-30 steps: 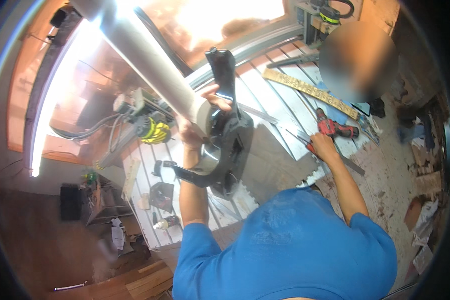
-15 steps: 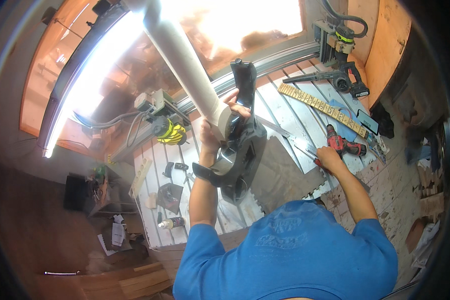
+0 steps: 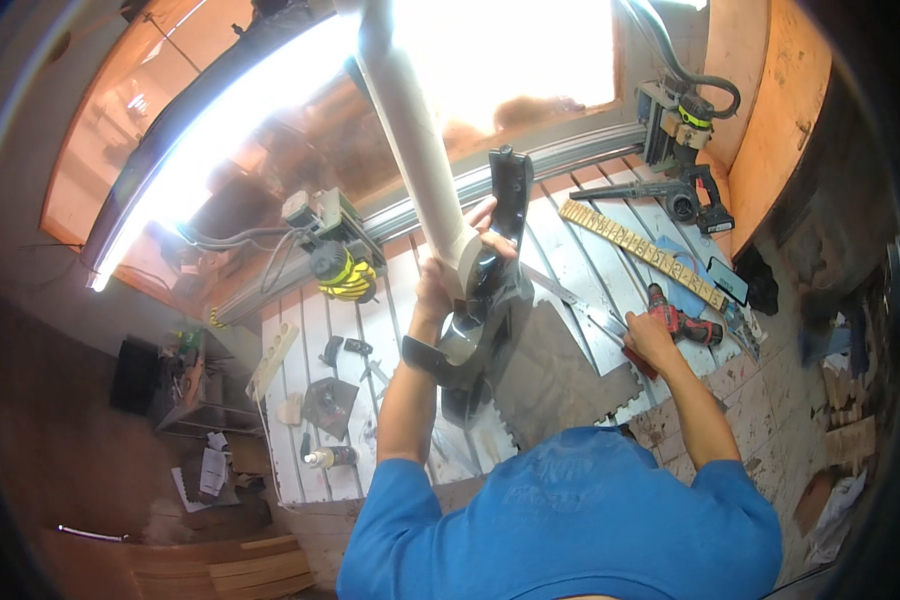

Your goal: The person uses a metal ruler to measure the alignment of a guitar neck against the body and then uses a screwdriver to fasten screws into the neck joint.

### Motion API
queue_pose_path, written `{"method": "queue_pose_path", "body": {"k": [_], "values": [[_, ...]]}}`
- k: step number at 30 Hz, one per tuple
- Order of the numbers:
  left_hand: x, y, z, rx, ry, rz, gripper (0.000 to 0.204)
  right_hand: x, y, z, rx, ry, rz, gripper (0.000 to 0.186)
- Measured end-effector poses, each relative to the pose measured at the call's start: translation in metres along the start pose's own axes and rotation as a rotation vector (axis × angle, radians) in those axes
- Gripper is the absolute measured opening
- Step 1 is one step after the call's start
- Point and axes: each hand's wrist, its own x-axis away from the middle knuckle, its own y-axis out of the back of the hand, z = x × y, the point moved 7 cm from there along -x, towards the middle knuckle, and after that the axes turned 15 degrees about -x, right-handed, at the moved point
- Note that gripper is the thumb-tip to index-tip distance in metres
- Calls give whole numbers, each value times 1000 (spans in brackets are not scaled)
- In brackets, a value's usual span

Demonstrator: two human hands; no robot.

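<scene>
Beyond the right hand (image 3: 650, 338), and close enough that touching cannot be told, a red and black cordless drill (image 3: 685, 322) lies on the slatted bench (image 3: 440, 440). Farther out from that hand are a yellow ruler (image 3: 642, 250), a phone (image 3: 727, 281) and a black blower (image 3: 680, 205). A metal strip (image 3: 567, 295) runs across the space between the two hands, beyond a grey mat (image 3: 565, 385). To the left of the left hand (image 3: 433, 288), well apart, hangs a machine head with yellow and black strips (image 3: 346, 274); nearer the person on that side lie small black pieces (image 3: 345, 348), a dark angular plate (image 3: 328, 407) and a bottle (image 3: 330, 457).

The left hand is clamped around the lower end of a pale tube (image 3: 412, 140), where it meets a glossy black part (image 3: 500, 318) raised over the bench and hiding some of the mat. From this hand the tube's long axis runs away from the person, leaning slightly left into the glare. The black part's long axis runs from beyond the left hand back toward the person, tilting left, with a curved arm sweeping left across the forearm. The right hand is curled on a dark red handle (image 3: 640, 363), mostly hidden.
</scene>
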Motion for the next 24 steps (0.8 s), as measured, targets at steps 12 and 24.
{"method": "queue_pose_path", "body": {"k": [12,24], "values": [[3,4,10,-4,-46,-7,138,37,191,288,-865,547,-378,32],[2,-4,-5,-26,-30,-16,136,23,205,318,-522,515,-316,31]]}}
